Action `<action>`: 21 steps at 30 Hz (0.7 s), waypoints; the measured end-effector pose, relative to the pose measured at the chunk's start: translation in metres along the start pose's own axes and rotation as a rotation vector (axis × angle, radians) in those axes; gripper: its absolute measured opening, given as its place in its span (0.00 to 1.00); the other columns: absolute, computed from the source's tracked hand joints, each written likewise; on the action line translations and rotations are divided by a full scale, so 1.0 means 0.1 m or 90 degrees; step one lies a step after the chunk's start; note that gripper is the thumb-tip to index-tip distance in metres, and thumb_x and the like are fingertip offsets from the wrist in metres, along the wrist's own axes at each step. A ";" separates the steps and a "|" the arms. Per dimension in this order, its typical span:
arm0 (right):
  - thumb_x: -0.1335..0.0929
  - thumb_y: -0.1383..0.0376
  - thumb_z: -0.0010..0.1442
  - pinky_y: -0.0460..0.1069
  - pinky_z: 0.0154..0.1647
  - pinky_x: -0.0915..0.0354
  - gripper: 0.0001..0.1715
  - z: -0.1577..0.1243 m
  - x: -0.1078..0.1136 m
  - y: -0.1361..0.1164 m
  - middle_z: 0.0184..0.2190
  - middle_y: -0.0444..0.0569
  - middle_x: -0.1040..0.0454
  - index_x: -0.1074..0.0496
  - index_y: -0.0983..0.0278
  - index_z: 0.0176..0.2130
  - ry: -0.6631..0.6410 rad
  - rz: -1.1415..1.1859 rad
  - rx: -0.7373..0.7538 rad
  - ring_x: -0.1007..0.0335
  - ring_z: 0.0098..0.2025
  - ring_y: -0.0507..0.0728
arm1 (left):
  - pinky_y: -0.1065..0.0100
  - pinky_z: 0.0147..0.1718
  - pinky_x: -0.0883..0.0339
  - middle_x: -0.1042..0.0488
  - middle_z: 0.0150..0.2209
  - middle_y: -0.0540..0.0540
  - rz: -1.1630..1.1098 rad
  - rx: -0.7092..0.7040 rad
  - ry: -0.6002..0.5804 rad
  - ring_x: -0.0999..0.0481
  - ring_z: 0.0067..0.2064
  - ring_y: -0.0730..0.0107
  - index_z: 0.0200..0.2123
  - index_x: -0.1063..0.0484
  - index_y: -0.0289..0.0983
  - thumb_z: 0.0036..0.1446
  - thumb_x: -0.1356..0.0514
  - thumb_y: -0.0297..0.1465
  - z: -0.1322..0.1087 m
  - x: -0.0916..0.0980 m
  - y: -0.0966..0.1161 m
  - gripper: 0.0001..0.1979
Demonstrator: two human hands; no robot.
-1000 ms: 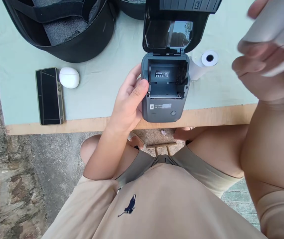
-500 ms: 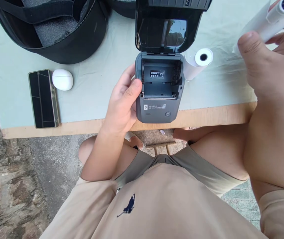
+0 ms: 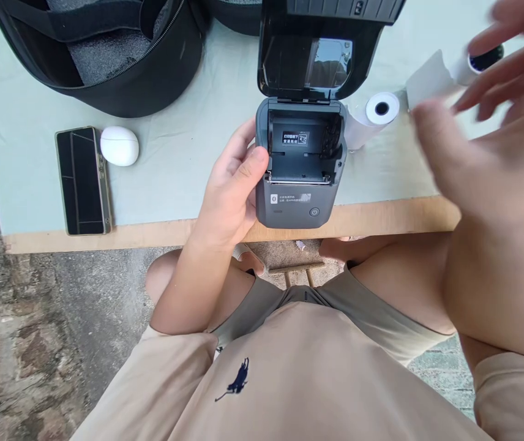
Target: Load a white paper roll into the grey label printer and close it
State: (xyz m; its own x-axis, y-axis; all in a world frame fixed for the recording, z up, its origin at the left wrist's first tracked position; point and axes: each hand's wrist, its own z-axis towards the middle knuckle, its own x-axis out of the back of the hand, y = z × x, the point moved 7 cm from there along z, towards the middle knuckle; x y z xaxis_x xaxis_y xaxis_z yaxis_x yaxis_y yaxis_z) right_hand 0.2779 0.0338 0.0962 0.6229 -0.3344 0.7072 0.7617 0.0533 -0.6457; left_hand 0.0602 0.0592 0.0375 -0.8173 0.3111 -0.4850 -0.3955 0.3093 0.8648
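My left hand (image 3: 234, 184) grips the left side of a dark grey label printer (image 3: 296, 205) at the table's front edge. The printer's black lid (image 3: 305, 61) stands raised, and its paper compartment has no roll inside. Just right of the printer lies a white paper roll (image 3: 381, 109). Farther right, a second white roll (image 3: 464, 70) rests on the cloth with a loose flap of paper, partly hidden behind my right hand (image 3: 496, 116). The fingers of that hand are spread and slightly blurred, with nothing between them.
At the left are a phone (image 3: 82, 180) and a white rounded case (image 3: 119, 146). An open black zip bag (image 3: 152, 79) with grey foam stands behind them, with part of another black case (image 3: 237, 15) beside it. The wooden table edge (image 3: 165, 234) crosses in front of me.
My right hand has let go of the larger white roll, which now lies on the cloth, and its fingers have opened. The printer in my left hand has shifted slightly right.
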 end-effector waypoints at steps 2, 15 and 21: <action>0.31 0.60 0.51 0.51 0.32 0.38 0.32 -0.03 -0.21 -0.14 0.53 0.50 0.35 0.39 0.58 0.55 -0.089 -0.093 0.078 0.34 0.31 0.50 | 0.63 0.49 0.30 0.25 0.44 0.49 0.013 0.003 -0.005 0.25 0.49 0.64 0.45 0.29 0.42 0.60 0.47 0.34 0.00 0.00 0.00 0.12; 0.30 0.63 0.52 0.45 0.25 0.31 0.22 0.01 -0.31 -0.16 0.36 0.40 0.29 0.33 0.51 0.47 -0.110 0.462 -0.108 0.29 0.32 0.49 | 0.65 0.45 0.31 0.26 0.43 0.48 -0.047 0.007 -0.002 0.25 0.46 0.66 0.47 0.32 0.42 0.60 0.46 0.33 -0.01 0.01 -0.02 0.12; 0.49 0.62 0.61 0.52 0.49 0.27 0.23 -0.02 -0.51 -0.11 0.54 0.45 0.34 0.35 0.57 0.49 -0.281 0.501 -0.339 0.30 0.53 0.53 | 0.63 0.48 0.31 0.26 0.46 0.48 -0.029 0.009 -0.006 0.25 0.49 0.64 0.47 0.33 0.42 0.60 0.47 0.34 -0.01 0.01 -0.02 0.12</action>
State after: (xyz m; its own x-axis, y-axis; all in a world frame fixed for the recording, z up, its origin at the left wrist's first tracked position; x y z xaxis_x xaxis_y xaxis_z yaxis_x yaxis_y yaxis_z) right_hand 0.2374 0.0479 0.0668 1.0000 -0.0062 0.0057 0.0032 -0.3507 -0.9365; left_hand 0.0604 0.0582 0.0354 -0.7943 0.3049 -0.5254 -0.4268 0.3355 0.8398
